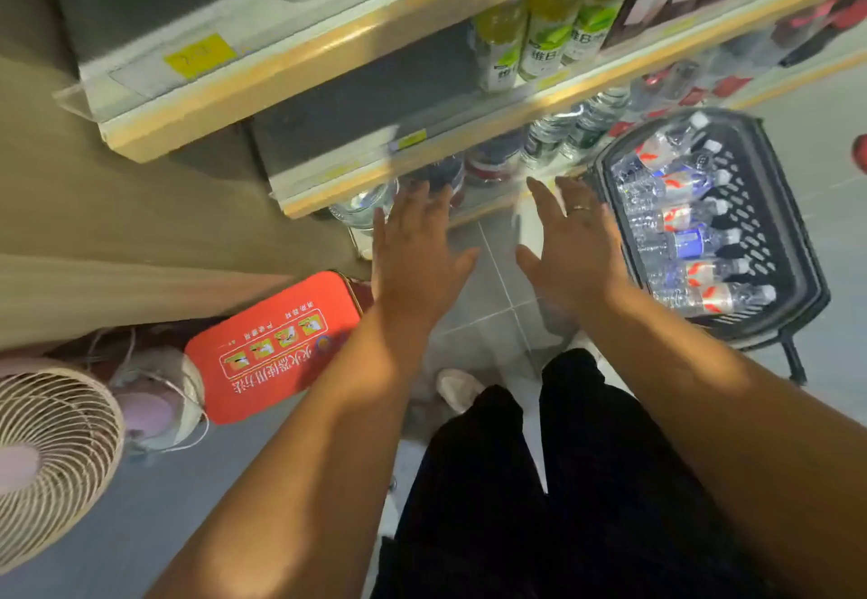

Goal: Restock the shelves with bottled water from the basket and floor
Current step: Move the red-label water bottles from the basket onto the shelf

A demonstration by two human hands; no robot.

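Holding left hand [417, 251] and right hand [577, 251] out toward lower shelf [375, 183], both spread open, empty. Just beside basket [797, 241] of water bottles [689, 241]; red-blue labels blurred, seemingly unreadable.

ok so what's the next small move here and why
Probably swing the right hand rightward to the black basket and grip one of the water bottles lying in it. That hand and the left hand are both open and hold nothing, and the basket sits just beside the right hand with several bottles in it.
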